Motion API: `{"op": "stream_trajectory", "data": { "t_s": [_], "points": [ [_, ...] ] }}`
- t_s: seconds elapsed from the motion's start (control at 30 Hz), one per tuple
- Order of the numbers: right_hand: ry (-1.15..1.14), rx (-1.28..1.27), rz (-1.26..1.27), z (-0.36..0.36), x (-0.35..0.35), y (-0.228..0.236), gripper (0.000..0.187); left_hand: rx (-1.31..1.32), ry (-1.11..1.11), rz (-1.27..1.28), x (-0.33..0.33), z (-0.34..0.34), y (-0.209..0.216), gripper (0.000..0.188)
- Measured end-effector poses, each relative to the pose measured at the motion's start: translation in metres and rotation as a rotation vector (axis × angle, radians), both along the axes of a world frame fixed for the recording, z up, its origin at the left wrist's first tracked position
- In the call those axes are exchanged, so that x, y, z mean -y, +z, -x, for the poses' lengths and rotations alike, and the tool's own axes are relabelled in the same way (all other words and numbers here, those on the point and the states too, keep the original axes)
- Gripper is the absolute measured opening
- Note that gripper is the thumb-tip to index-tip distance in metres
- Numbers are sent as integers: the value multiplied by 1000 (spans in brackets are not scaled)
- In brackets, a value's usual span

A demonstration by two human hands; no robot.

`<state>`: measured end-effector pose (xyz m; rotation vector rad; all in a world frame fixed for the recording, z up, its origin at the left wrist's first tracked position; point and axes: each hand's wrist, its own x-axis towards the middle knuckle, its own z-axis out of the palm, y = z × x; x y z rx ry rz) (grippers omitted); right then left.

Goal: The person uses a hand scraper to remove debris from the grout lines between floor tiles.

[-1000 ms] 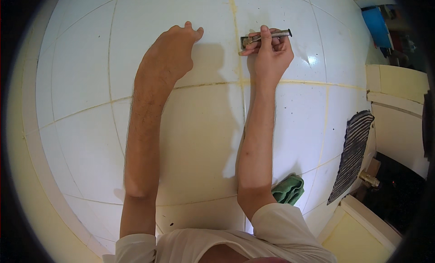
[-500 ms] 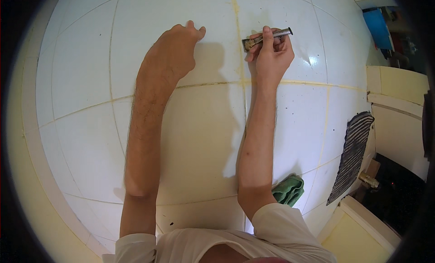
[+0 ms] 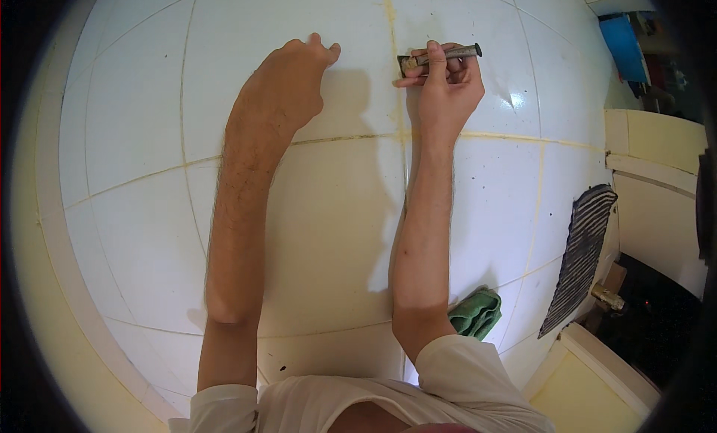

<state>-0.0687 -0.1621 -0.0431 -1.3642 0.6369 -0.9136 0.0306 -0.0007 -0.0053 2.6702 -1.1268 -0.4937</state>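
My right hand (image 3: 452,89) grips a small scraper (image 3: 457,52) with a grey, rod-like handle. Thumb and fingers wrap the handle, and its dark flared end sticks out to the right. The scraper's dark blade end is at the yellowish grout line (image 3: 393,30) between white floor tiles. One finger reaches across that line just below the blade. Palm down, my left hand (image 3: 280,86) leans on the tile to the left of the line. It holds nothing that I can see; two fingertips show apart, and its other fingers are hidden.
A folded green cloth (image 3: 476,313) lies by my right elbow. Farther right is a black striped mat (image 3: 579,257), near a brass-coloured fitting (image 3: 609,297) and a dark opening. A blue object (image 3: 624,48) stands at the far right. Small dark specks dot the tiles.
My right hand has shifted slightly left, and the scraper has turned a little in its grip. A finger now stretches over the grout line. My left hand stays in place.
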Motion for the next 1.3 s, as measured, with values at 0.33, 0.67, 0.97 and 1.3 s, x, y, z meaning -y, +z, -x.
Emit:
{"op": "stream_trajectory", "data": {
  "t_s": [0.33, 0.67, 0.97, 1.3],
  "points": [
    [-91, 70, 15, -2, 4, -6, 12, -23, 29, -5, -1, -1, -1, 85],
    [-55, 65, -39, -2, 4, -6, 11, -17, 13, 24, -2, -1, -3, 84],
    [-1, 80, -68, -3, 2, -6, 11, 2, 18, 23, -5, -1, -4, 84],
    [-52, 33, -41, -1, 1, -2, 14, 24, -6, -39, -3, 0, 0, 86]
  ]
}}
